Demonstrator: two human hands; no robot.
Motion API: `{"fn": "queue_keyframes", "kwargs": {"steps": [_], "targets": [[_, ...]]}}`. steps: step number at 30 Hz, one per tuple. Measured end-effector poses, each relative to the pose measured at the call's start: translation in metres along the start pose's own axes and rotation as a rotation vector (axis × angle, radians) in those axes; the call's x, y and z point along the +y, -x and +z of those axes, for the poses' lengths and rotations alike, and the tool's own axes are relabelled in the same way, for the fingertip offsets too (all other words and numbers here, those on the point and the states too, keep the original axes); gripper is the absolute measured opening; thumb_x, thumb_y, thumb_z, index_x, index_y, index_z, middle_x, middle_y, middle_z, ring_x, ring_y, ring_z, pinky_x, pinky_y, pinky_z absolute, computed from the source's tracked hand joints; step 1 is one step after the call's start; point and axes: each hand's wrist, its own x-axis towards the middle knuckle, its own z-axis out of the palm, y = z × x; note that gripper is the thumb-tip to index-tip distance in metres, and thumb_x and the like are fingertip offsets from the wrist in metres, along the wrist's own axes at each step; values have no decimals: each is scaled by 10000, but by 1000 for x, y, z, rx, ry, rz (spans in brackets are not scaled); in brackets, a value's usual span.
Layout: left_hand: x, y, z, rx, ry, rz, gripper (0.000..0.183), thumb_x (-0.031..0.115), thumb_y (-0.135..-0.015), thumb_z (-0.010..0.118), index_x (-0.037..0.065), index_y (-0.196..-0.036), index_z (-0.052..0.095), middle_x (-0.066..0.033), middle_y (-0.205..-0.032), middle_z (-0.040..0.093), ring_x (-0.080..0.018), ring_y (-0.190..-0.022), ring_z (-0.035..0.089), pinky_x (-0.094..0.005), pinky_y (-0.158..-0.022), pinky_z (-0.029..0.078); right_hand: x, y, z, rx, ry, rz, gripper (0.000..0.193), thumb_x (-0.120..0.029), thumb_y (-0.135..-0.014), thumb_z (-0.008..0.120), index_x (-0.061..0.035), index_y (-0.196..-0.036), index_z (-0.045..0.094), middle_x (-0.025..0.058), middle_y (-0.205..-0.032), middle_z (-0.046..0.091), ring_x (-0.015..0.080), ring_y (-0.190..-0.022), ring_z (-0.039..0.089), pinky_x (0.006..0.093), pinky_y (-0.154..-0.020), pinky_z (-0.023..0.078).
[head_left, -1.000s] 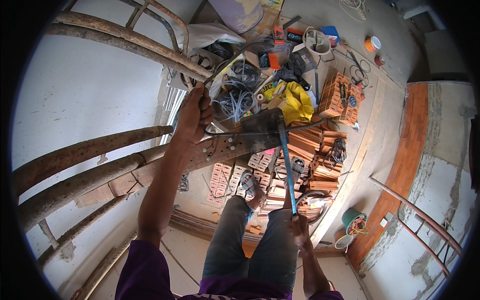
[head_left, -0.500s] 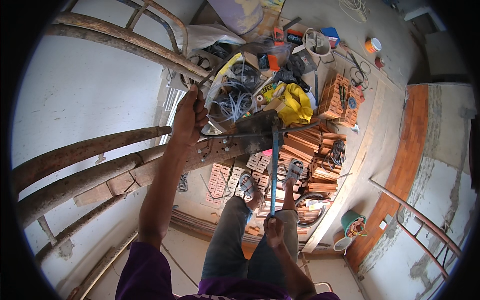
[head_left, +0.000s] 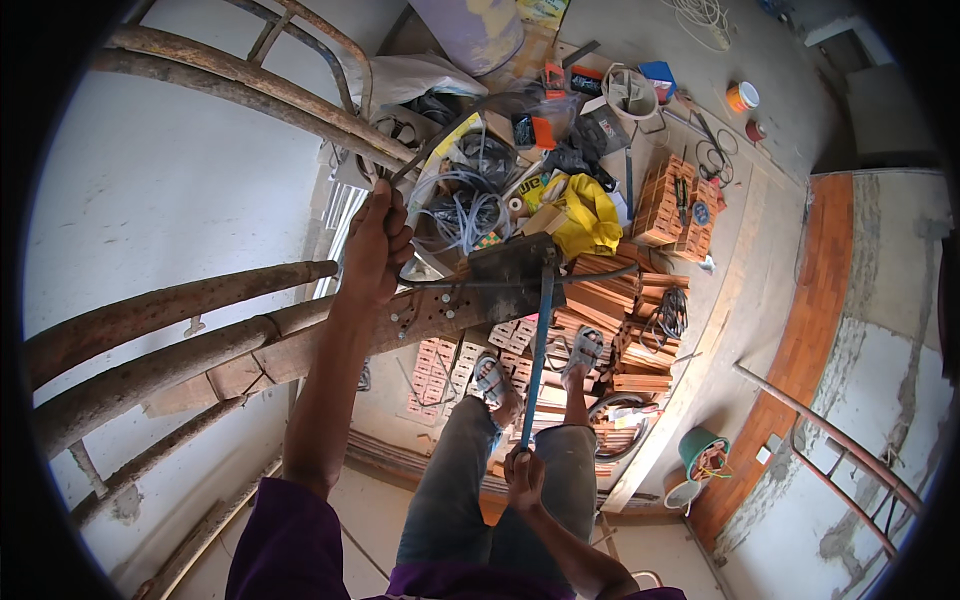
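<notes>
My left hand (head_left: 376, 243) is raised and closed around a thin bent metal rod (head_left: 520, 284) beside a rusty scaffold pipe (head_left: 250, 85). My right hand (head_left: 524, 478), low above my knees, grips the lower end of a blue-handled tool (head_left: 538, 350). The tool's dark flat blade (head_left: 512, 275) rests against a rusty perforated steel bar (head_left: 430, 312) that crosses in front of me. My legs and sandalled feet (head_left: 490, 380) hang over the floor far below.
Rusty scaffold pipes (head_left: 170, 305) run along the white wall (head_left: 170, 190) on the left. Below lie stacks of red bricks (head_left: 665, 195), coiled cables (head_left: 465, 215), a yellow bag (head_left: 585, 215), a green bucket (head_left: 705, 455) and a railing (head_left: 830, 430).
My right hand has moved left and closer to my body, swinging the blue handle from slanted to nearly upright. My left hand has kept its grip in the same place.
</notes>
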Motion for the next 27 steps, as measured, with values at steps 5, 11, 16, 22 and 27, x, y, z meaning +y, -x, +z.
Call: {"fn": "queue_keyframes", "kwargs": {"steps": [5,11,16,22,27], "targets": [[0,3,-2,23,0,9,309,386,-1021,491,149,-825,525,97,-572,253,-25,-459,187,-214,-407,144,4,-1,23,8,-100,13,559,-564,-999,372,-92,-700,378,-33,-554,344,48,-462,305,244,-427,223],[2,1,6,17,-71,-18,310,387,-1028,463,186,-792,455,99,-586,263,-31,-459,213,-204,-397,191,14,1,41,6,-148,4,543,-557,-1003,365,-100,-710,375,-44,-545,318,56,-453,314,236,-423,230],[13,-1,-4,18,-20,-97,323,400,-1035,440,159,-823,487,90,-585,271,-34,-459,214,-204,-394,193,2,-4,21,-81,-107,44,536,-547,-1002,385,-91,-721,404,-41,-547,346,53,-455,320,247,-425,229],[21,9,21,-76,10,-119,332,410,-1038,425,146,-853,504,80,-586,276,-36,-449,209,-200,-390,195,17,-1,-64,29,57,-238,465,-465,-1005,454,-56,-782,474,-41,-537,368,54,-450,327,244,-428,234],[28,23,38,-93,-27,-57,333,414,-1035,434,146,-850,504,81,-587,283,-33,-440,206,-202,-390,193,-8,-11,-144,136,207,-225,405,-430,-996,499,-84,-790,467,-41,-504,364,52,-418,332,237,-410,243]]}}
